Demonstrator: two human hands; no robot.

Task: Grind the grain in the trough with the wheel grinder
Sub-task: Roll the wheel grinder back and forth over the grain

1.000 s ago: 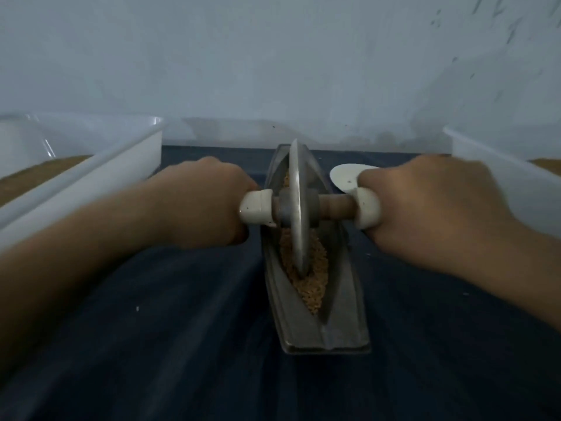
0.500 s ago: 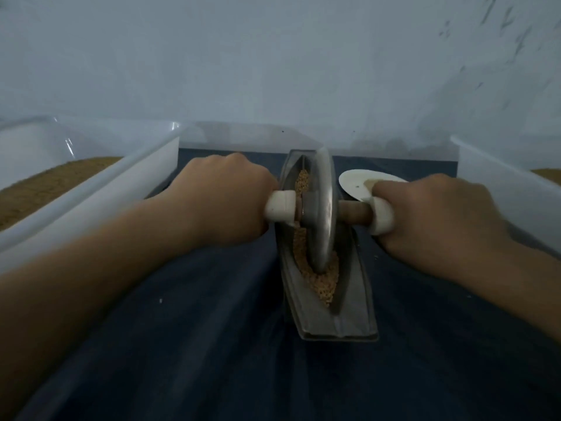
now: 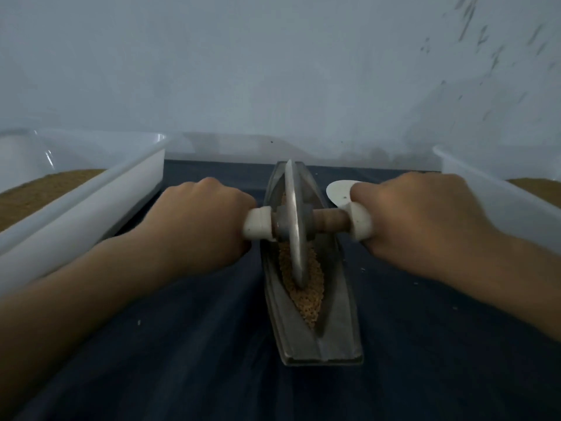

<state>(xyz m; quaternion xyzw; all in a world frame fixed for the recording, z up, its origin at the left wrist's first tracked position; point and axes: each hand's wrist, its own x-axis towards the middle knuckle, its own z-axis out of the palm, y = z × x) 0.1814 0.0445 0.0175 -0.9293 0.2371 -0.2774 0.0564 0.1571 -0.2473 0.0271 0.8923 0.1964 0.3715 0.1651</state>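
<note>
Far left sits the left tub [image 3: 91,214], white, with brown stuff inside. Next up, the left hand [image 3: 197,226] has its fingers curled tight round one handle of the wheel grinder [image 3: 293,226]. The wheel stands upright about mid-trough [image 3: 340,329], bottom edge sunk in the grain [image 3: 309,299], all on a dark cloth [image 3: 182,360]. The right hand [image 3: 425,226] grips the other handle, with a small white disc [image 3: 338,191] just behind it. The right tub [image 3: 485,189] is off at the edge.
</note>
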